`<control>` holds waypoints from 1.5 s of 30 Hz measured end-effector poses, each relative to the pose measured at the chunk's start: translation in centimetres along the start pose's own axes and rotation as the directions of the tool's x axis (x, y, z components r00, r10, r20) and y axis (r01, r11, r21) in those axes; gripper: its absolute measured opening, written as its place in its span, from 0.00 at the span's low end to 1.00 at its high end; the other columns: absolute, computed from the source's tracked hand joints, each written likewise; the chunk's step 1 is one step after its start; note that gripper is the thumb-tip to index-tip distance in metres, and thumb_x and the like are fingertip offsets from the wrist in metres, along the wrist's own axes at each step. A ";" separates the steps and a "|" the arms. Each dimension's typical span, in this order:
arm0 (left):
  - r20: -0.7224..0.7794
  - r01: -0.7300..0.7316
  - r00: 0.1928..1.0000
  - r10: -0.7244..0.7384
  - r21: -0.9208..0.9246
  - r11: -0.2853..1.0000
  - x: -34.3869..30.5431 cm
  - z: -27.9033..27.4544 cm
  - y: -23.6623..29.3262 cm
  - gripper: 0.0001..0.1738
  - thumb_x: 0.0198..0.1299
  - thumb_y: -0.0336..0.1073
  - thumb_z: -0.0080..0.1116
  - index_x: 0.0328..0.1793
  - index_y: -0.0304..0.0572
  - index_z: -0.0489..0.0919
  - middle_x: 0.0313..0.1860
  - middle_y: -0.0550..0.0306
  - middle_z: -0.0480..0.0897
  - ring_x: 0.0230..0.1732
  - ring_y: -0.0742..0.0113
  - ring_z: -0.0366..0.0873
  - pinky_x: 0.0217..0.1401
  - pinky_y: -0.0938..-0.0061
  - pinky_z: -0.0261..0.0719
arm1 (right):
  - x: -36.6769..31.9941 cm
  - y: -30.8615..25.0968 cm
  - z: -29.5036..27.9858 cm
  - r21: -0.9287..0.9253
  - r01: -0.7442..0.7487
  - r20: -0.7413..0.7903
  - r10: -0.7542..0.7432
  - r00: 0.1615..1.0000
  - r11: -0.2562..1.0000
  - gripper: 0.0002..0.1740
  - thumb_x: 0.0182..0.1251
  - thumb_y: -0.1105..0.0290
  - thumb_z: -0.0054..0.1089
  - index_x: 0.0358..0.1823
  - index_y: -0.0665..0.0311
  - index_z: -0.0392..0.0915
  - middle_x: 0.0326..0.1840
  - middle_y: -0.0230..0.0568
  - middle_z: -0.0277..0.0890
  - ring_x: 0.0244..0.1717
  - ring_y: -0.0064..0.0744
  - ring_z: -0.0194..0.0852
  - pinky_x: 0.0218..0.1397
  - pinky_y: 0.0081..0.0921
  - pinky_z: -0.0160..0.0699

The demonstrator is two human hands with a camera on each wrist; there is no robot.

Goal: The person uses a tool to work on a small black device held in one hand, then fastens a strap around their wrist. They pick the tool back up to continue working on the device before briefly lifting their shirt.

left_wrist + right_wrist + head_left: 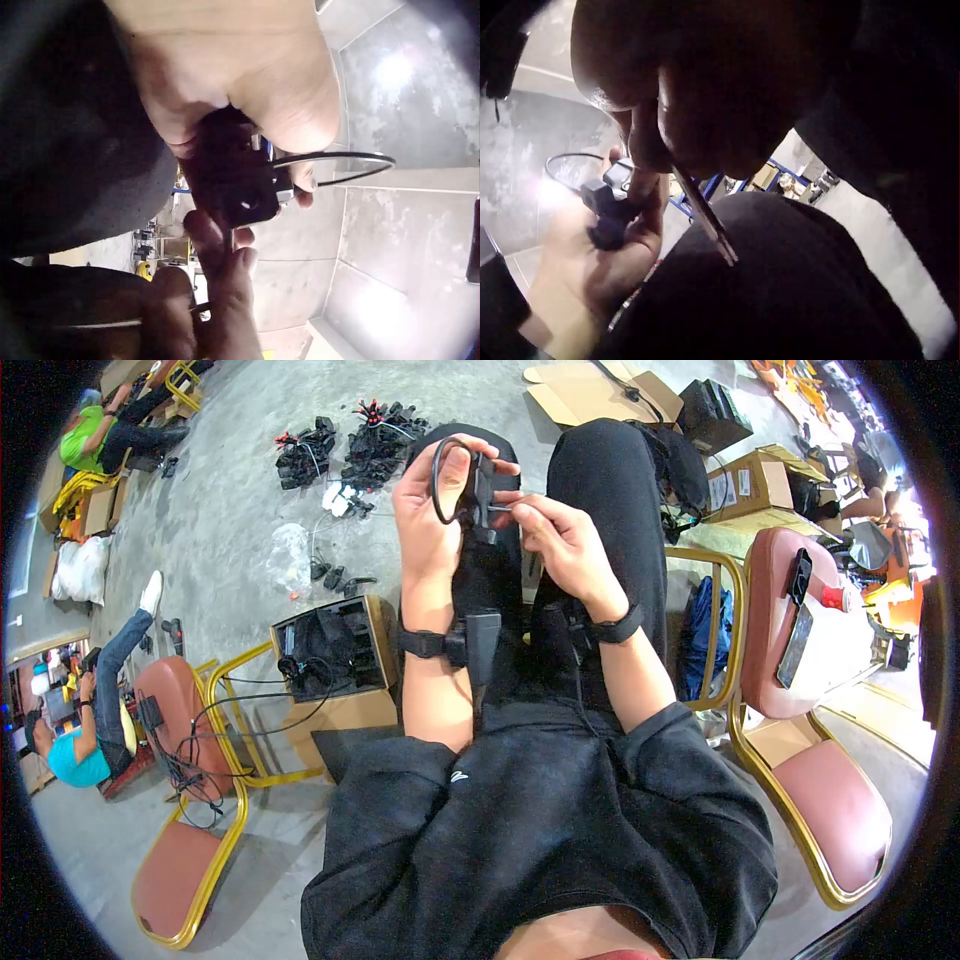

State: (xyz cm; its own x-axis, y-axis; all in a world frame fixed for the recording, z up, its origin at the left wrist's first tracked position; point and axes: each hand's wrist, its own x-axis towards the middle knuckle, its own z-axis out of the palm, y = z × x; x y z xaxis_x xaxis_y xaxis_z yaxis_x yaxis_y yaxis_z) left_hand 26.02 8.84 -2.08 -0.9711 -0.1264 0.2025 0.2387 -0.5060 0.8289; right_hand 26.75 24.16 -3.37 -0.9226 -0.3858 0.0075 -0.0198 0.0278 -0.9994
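Note:
I sit with both hands raised over my knees in black trousers (600, 490). My left hand (432, 510) grips a small black device (481, 495) whose thin black cable loop (440, 475) arches over the thumb. My right hand (555, 535) pinches a thin metal tool (508, 508) with its tip at the device's side. In the left wrist view the black device (236, 176) sits under the palm, its cable loop (337, 159) sticking out right. In the right wrist view the thin tool (705, 217) runs from the pinching fingers (645, 150), and the black device (607, 206) lies in the left palm.
A cardboard box of black parts (335, 650) stands by my left knee. Gold-framed red chairs sit at left (185, 760) and right (820, 760). Piles of black devices (350, 445) and cardboard boxes (750, 485) lie on the concrete floor ahead. Other people sit at far left (90, 720).

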 end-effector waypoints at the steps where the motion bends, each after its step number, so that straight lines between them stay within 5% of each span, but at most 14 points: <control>1: -0.015 0.000 1.000 0.000 -0.021 1.000 -0.3 0.3 0.0 0.17 0.68 0.45 0.54 0.46 0.36 0.76 0.44 0.48 0.80 0.43 0.49 0.84 0.35 0.59 0.90 | -0.2 0.0 -0.2 0.142 -0.059 0.007 0.059 0.998 0.988 0.14 0.73 0.65 0.50 0.49 0.64 0.82 0.22 0.24 0.71 0.22 0.12 0.56 0.26 0.13 0.60; 2: -0.026 -0.005 1.000 0.004 -0.041 0.999 -0.5 0.4 -0.1 0.16 0.69 0.44 0.53 0.46 0.35 0.76 0.44 0.48 0.80 0.43 0.49 0.84 0.34 0.59 0.90 | -0.4 0.2 -0.4 0.145 -0.066 0.032 0.062 0.998 0.987 0.15 0.74 0.63 0.50 0.44 0.66 0.83 0.19 0.19 0.63 0.20 0.11 0.51 0.24 0.13 0.52; 5: -0.029 -0.042 0.999 0.038 -0.125 0.991 -1.1 0.5 0.4 0.15 0.69 0.43 0.52 0.47 0.36 0.76 0.43 0.47 0.80 0.43 0.48 0.83 0.33 0.58 0.90 | -1.5 -2.0 -0.4 0.188 -0.098 0.117 0.077 0.990 0.977 0.17 0.75 0.62 0.49 0.40 0.66 0.82 0.17 0.19 0.58 0.20 0.10 0.49 0.24 0.13 0.50; 15: 0.002 0.079 0.997 -0.081 -0.216 0.973 -2.0 -0.6 -0.5 0.16 0.69 0.42 0.53 0.47 0.35 0.76 0.41 0.49 0.80 0.40 0.52 0.84 0.30 0.60 0.88 | -3.7 -2.1 -0.5 0.278 -0.263 0.049 0.259 0.965 0.924 0.20 0.77 0.58 0.44 0.34 0.64 0.78 0.14 0.19 0.56 0.14 0.08 0.44 0.16 0.12 0.41; 22: 0.013 0.179 0.984 -0.180 -0.208 0.962 -1.4 -0.9 -2.0 0.15 0.68 0.43 0.54 0.48 0.37 0.78 0.40 0.52 0.81 0.39 0.57 0.85 0.29 0.66 0.87 | -2.0 -0.3 -0.2 0.384 -0.128 -0.171 0.207 0.963 0.914 0.20 0.77 0.57 0.44 0.35 0.65 0.77 0.16 0.20 0.56 0.15 0.08 0.43 0.17 0.12 0.39; 31: 0.001 0.327 0.941 -0.337 -0.243 0.913 0.2 -2.7 -6.4 0.15 0.69 0.44 0.52 0.50 0.40 0.77 0.41 0.51 0.81 0.39 0.54 0.84 0.30 0.62 0.87 | 0.5 3.4 -1.1 0.569 -0.047 -0.126 0.144 0.982 0.821 0.20 0.76 0.56 0.37 0.27 0.58 0.66 0.17 0.22 0.51 0.17 0.12 0.44 0.17 0.14 0.38; 36: -0.056 0.399 0.910 -0.410 -0.143 0.906 0.3 -2.7 -6.5 0.15 0.69 0.43 0.52 0.51 0.40 0.77 0.40 0.53 0.81 0.39 0.56 0.85 0.31 0.64 0.88 | 0.2 3.8 -1.1 0.489 -0.075 -0.206 0.199 0.958 0.869 0.19 0.76 0.57 0.39 0.31 0.61 0.70 0.19 0.21 0.53 0.18 0.11 0.44 0.19 0.13 0.40; 39: -0.025 0.404 0.913 -0.408 -0.098 0.910 0.0 -2.7 -7.8 0.15 0.69 0.43 0.52 0.51 0.40 0.77 0.40 0.54 0.81 0.38 0.59 0.85 0.31 0.64 0.88 | -0.6 2.8 -0.9 0.423 0.016 -0.244 0.097 0.965 0.906 0.19 0.77 0.57 0.42 0.38 0.64 0.76 0.21 0.22 0.56 0.19 0.11 0.46 0.20 0.12 0.44; 45: -0.204 0.389 0.888 -0.413 -0.145 0.910 -1.0 -4.1 -11.2 0.14 0.70 0.43 0.52 0.49 0.41 0.78 0.36 0.58 0.80 0.35 0.65 0.83 0.31 0.70 0.85 | 1.3 6.0 -0.2 0.550 -0.070 -0.121 0.162 0.979 0.832 0.18 0.78 0.58 0.43 0.46 0.66 0.76 0.22 0.23 0.58 0.18 0.13 0.50 0.21 0.12 0.50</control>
State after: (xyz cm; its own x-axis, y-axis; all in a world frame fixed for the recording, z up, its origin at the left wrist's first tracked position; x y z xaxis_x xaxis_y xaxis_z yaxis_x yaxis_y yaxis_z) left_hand 24.36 11.12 -13.68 -0.9602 -0.0772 -0.2685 -0.1607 -0.6333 0.7570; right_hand 25.41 23.98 -9.40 -0.9533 -0.2619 -0.1507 0.2601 -0.4571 -0.8506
